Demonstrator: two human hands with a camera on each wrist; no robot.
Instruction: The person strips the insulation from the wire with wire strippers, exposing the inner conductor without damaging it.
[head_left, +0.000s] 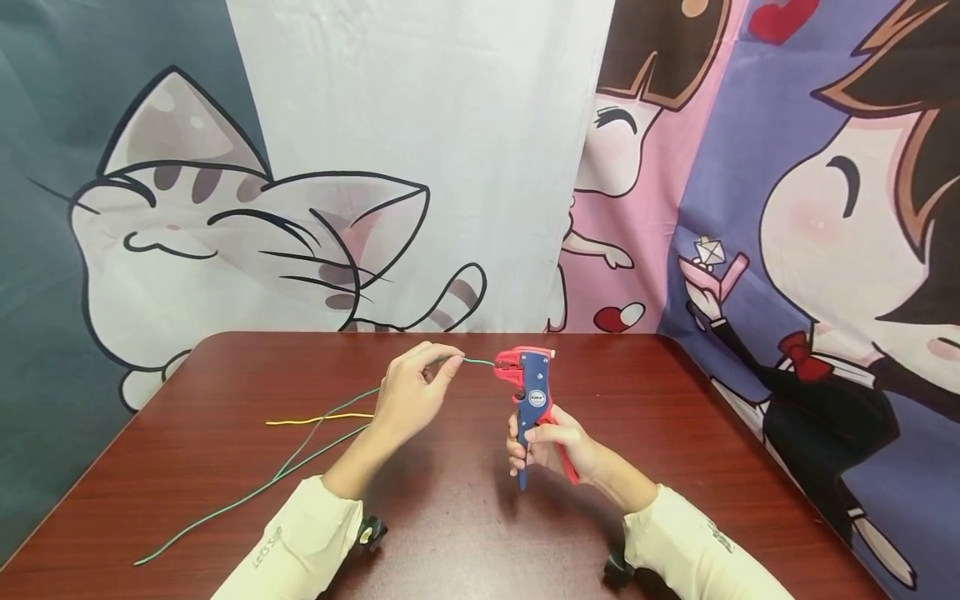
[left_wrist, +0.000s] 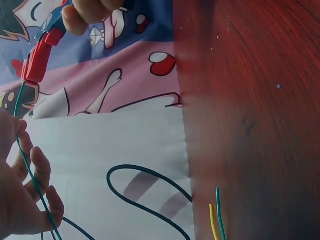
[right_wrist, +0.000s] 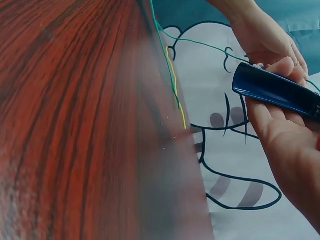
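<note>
My left hand (head_left: 411, 392) pinches a green wire (head_left: 478, 361) between thumb and forefinger, a short way back from its end. My right hand (head_left: 558, 442) grips the handles of a red and blue wire stripper (head_left: 536, 385), held upright above the table with its red head toward the left hand. The green wire's end reaches into that red head; the tip is hidden there. In the left wrist view the wire (left_wrist: 31, 172) runs down past the left fingers. The right wrist view shows the stripper's blue handle (right_wrist: 275, 90) across the right fingers.
On the brown table (head_left: 465, 533), to the left, lie another green wire (head_left: 217, 507) and a yellow wire (head_left: 315, 419), partly behind the left arm. A cartoon-printed cloth (head_left: 487, 167) hangs behind the table's far edge. Small specks (left_wrist: 279, 86) dot the tabletop.
</note>
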